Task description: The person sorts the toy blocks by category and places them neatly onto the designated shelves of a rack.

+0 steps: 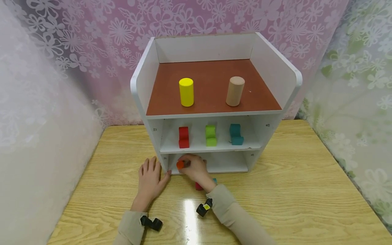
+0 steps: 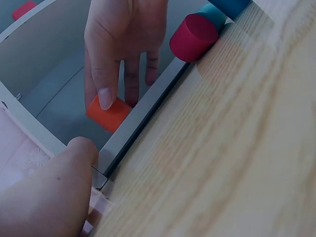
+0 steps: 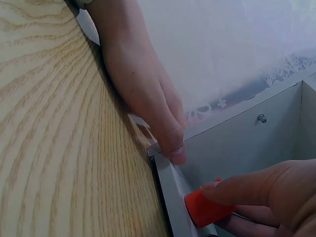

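My right hand [image 1: 196, 169] reaches into the bottom compartment of a white shelf unit [image 1: 200, 116]. Between thumb and fingers it pinches a small orange cylinder [image 1: 180, 164]. In the left wrist view the orange cylinder [image 2: 109, 114] is tilted, close to the compartment's front edge. My left hand [image 1: 150, 180] lies on the table left of the unit, fingers extended. Its thumb [image 3: 173, 143] touches the lower front corner of the unit. A crimson cylinder [image 2: 193, 38] and a teal piece [image 2: 212, 16] stand on the table before the unit, partly hidden by my right wrist in the head view.
On the brown top stand a yellow cylinder [image 1: 186, 92] and a plain wooden cylinder [image 1: 235, 91]. The middle shelf holds a red block [image 1: 183, 137], a green block [image 1: 211, 136] and a teal block [image 1: 236, 134]. A blue piece [image 2: 229, 6] shows on the wood-grain table [image 1: 306, 190]. Curtains hang behind.
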`<state>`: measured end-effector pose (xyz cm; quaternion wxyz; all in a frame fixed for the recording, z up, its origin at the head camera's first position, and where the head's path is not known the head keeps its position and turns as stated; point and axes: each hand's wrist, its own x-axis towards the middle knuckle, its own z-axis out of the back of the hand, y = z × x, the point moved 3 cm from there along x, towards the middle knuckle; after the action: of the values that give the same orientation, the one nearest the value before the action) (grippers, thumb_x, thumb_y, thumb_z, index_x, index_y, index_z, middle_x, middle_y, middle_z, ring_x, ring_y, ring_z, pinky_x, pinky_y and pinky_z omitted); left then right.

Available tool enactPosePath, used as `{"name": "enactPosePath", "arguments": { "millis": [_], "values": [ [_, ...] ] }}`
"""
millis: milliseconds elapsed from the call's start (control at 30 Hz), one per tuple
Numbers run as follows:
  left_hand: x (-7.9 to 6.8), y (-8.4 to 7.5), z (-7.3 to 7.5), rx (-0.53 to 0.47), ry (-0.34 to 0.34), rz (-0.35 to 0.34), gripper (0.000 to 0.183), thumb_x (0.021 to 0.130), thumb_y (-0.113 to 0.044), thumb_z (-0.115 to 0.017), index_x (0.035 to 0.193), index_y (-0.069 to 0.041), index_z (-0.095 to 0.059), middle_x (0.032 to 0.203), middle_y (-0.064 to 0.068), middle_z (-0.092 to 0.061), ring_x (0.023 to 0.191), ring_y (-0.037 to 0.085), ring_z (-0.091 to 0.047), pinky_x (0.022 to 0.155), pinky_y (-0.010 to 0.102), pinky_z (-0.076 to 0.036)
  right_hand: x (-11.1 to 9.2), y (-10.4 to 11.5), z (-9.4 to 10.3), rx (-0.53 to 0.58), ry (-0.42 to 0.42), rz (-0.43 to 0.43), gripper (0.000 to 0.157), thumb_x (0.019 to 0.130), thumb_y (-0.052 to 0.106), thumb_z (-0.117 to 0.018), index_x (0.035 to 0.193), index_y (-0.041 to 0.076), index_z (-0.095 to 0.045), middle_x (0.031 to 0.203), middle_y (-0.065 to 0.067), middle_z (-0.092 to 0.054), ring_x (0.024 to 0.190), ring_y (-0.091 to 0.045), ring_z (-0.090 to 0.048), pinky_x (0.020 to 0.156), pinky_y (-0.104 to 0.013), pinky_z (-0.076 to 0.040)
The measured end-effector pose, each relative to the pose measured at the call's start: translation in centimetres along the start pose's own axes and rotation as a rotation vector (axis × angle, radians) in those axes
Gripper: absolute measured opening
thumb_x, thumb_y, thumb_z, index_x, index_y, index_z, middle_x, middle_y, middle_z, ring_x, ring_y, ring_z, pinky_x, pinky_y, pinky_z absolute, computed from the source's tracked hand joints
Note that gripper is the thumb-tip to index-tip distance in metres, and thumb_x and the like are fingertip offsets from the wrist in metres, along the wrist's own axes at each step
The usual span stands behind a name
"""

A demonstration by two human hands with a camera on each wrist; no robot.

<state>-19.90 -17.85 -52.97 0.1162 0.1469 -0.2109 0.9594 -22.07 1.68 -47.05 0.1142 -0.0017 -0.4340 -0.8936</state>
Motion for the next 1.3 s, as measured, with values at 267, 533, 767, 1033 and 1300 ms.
{"name": "enactPosePath", "arguments": {
  "millis": [267, 533, 767, 1033, 1300],
  "values": [
    [0.0, -0.1, 0.1, -0.005, -0.002, -0.002, 0.056, 0.095, -0.049, -0.054, 0.132, -0.007, -0.055, 0.148, 0.020, -0.039, 0.138, 0.048, -0.027, 0.108, 0.064, -0.021, 0.1, 0.1, 0.0, -0.039, 0.010, 0.002, 0.029, 0.077, 0.013, -0.080, 0.106, 0.015, -0.074, 0.092, 0.000, -0.070, 0.083, -0.017, -0.059, 0.083, -0.045, -0.033],
    [0.0, 0.1, -0.2, 0.000, -0.019, -0.014, 0.055, 0.095, -0.049, -0.054, 0.130, -0.007, -0.056, 0.147, 0.020, -0.040, 0.137, 0.048, -0.028, 0.107, 0.064, -0.021, -0.1, 0.6, 0.4, -0.073, 0.068, 0.010, 0.040, 0.079, 0.016, -0.077, 0.118, 0.010, -0.070, 0.100, -0.004, -0.070, 0.090, -0.023, -0.062, 0.086, -0.050, -0.035],
    [-0.1, 0.3, -0.3, -0.005, -0.035, -0.023, 0.057, 0.095, -0.050, -0.055, 0.133, -0.008, -0.054, 0.147, 0.020, -0.040, 0.136, 0.048, -0.028, 0.107, 0.065, -0.021, -0.3, 1.3, 1.3, -0.085, 0.079, 0.014, 0.034, 0.090, 0.019, -0.068, 0.122, 0.008, -0.070, 0.113, -0.008, -0.070, 0.099, -0.028, -0.063, 0.090, -0.055, -0.035],
    [-0.1, 0.3, -0.3, -0.008, -0.021, -0.017, 0.058, 0.096, -0.049, -0.053, 0.137, -0.008, -0.052, 0.147, 0.020, -0.040, 0.136, 0.048, -0.027, 0.107, 0.065, -0.020, -0.6, 1.7, 3.0, -0.140, 0.168, 0.032, 0.032, 0.096, 0.022, -0.062, 0.123, 0.008, -0.069, 0.118, -0.009, -0.068, 0.104, -0.031, -0.062, 0.091, -0.057, -0.038],
    [0.0, 0.2, -0.1, -0.003, -0.022, -0.023, 0.062, 0.095, -0.050, -0.054, 0.142, -0.009, -0.049, 0.148, 0.019, -0.039, 0.137, 0.049, -0.028, 0.107, 0.066, -0.021, -1.2, 1.5, 5.0, -0.202, 0.190, 0.074, 0.023, 0.092, 0.021, -0.070, 0.111, 0.009, -0.071, 0.097, -0.003, -0.068, 0.087, -0.023, -0.062, 0.082, -0.047, -0.043]
  ]
}}
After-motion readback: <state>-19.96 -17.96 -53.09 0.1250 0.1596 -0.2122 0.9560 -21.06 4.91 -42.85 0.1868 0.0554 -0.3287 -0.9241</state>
